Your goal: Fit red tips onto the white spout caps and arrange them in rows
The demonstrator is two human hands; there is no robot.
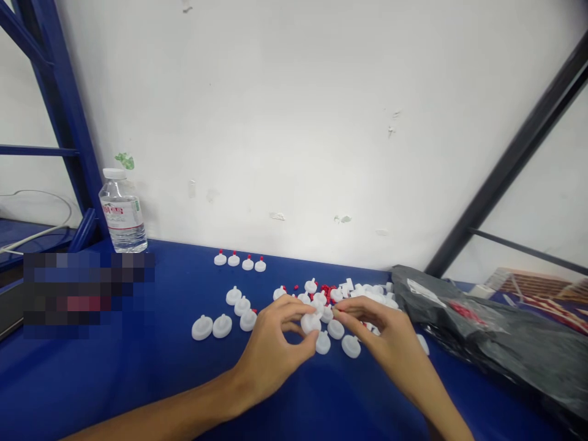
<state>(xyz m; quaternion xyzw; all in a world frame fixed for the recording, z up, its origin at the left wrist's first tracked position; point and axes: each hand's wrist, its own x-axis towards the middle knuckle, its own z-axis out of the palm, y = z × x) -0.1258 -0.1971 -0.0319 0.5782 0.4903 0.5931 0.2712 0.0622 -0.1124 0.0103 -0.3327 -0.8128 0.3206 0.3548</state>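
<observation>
My left hand [287, 334] grips a white nozzle cap [311, 323] between thumb and fingers, its spout side toward the right. Just right of it, my right hand [370, 318] is closed in a pinch; whatever lies between its fingertips is too small to make out. Around and behind both hands lie several loose white caps, one of them a cap [351, 346] near my right wrist. Small red tips [327, 293] are heaped beyond my fingers, partly hidden. Toward the wall stands a row of white caps with red tips [248, 263] on their spouts.
A clear water bottle [123, 214] stands at the back left by a blue metal frame [68, 110]. Black plastic bags [496, 343] cover the right side of the blue table [151, 373]. More white caps [222, 326] lie left of my hands. A white wall bounds the back.
</observation>
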